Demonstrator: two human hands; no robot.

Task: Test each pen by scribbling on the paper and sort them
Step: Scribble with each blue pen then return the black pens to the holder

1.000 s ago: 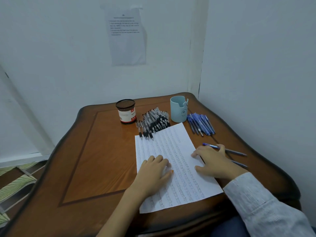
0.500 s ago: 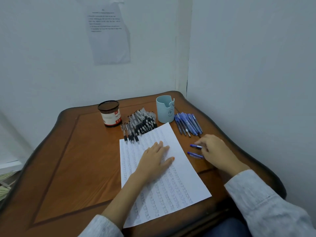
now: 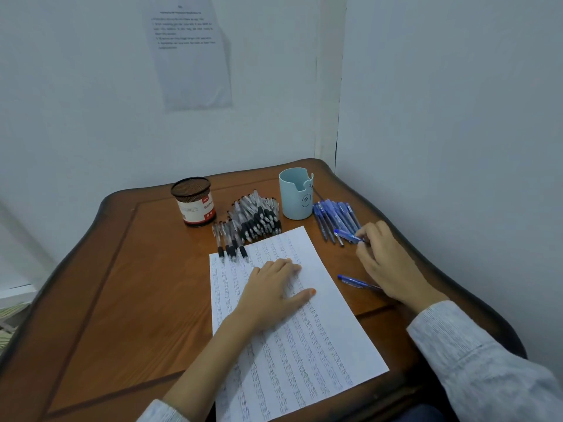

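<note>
A white paper (image 3: 307,339) covered in rows of scribbles lies on the wooden table (image 3: 122,284). My left hand (image 3: 274,295) presses flat on the paper with straight fingers. My right hand (image 3: 388,266) pinches a blue pen (image 3: 345,234) at the near end of a row of blue pens (image 3: 333,216) right of the paper. Another blue pen (image 3: 355,281) lies loose between the paper and my right wrist. A heap of black pens (image 3: 254,219) sits at the paper's far edge.
A light blue cup (image 3: 295,193) stands between the black heap and the blue row. A brown mesh pen pot (image 3: 195,201) stands left of the heap. Walls close the far and right sides. The table's left half is bare wood.
My right hand has carried a blue pen away from me, up to the row of blue pens. The left hand has stayed on the paper. The camera has turned.
</note>
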